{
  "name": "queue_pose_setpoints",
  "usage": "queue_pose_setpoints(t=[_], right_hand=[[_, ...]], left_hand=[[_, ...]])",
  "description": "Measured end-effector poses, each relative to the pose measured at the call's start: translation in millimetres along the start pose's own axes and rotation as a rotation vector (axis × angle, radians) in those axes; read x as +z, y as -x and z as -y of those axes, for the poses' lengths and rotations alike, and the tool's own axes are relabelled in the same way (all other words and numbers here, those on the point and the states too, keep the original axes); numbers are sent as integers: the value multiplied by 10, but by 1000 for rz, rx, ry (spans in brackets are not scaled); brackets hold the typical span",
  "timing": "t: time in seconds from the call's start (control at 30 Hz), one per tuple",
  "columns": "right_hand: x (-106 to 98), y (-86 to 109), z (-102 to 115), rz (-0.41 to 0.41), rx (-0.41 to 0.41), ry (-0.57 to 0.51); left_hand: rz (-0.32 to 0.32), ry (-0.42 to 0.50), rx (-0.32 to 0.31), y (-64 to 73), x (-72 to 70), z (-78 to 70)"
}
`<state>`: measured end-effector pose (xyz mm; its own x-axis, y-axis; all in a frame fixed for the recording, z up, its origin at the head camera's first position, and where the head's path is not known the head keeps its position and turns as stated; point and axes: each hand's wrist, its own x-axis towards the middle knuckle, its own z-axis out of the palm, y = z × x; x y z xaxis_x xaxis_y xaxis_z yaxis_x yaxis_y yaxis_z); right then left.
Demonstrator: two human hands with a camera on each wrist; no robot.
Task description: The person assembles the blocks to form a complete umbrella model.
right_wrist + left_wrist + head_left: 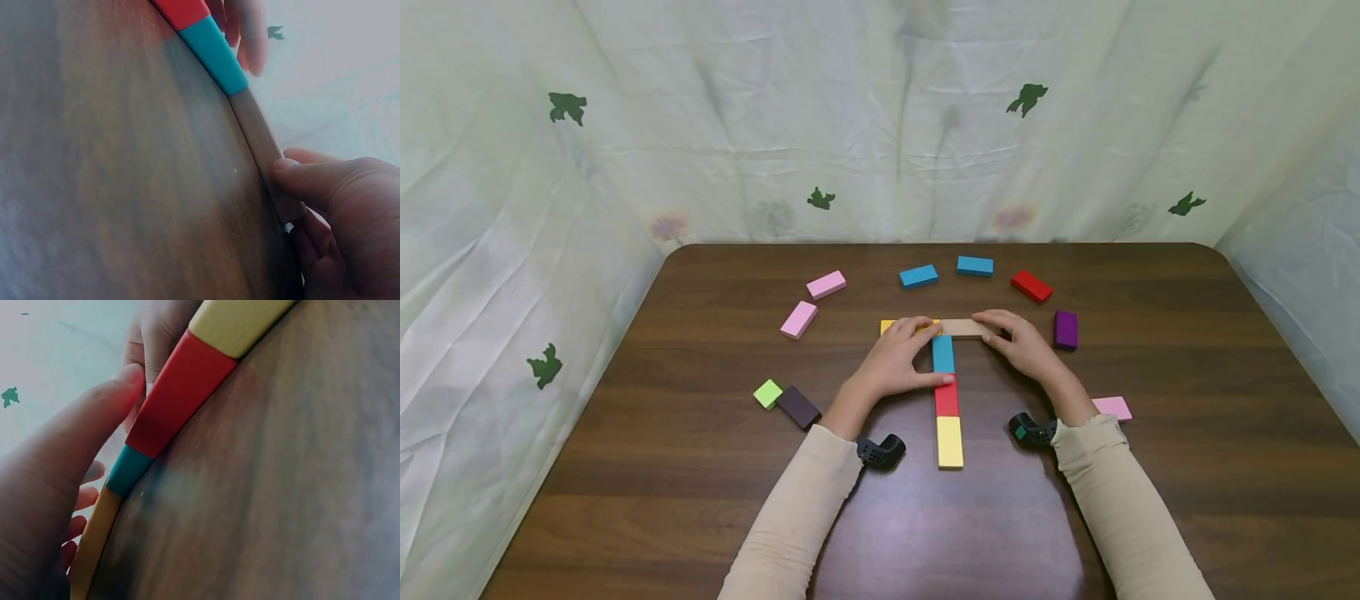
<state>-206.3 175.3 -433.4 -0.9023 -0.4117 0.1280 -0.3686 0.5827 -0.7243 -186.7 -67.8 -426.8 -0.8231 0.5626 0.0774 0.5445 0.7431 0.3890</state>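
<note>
Head view: I've R fingers [1000,317] pinching tan block [961,328], prob. to square it w/ orange [887,326]; L fingers [921,337] spread, gripping nothing, maybe steadying red [947,402].

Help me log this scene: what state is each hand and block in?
Left hand: thumb spread, over orange block
Right hand: pinching wooden block
Orange block: partly covered
Wooden block: lying, end pinched
Blue-red-yellow column: lying end to end
Scattered blocks: lying apart from column
</note>
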Motion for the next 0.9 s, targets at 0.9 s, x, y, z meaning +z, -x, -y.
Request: queue_pose_setpoints(t=[0.9], right_hand=[[-44, 43, 87, -103, 67, -201]], left_hand=[[40, 9, -4, -28, -13, 18]])
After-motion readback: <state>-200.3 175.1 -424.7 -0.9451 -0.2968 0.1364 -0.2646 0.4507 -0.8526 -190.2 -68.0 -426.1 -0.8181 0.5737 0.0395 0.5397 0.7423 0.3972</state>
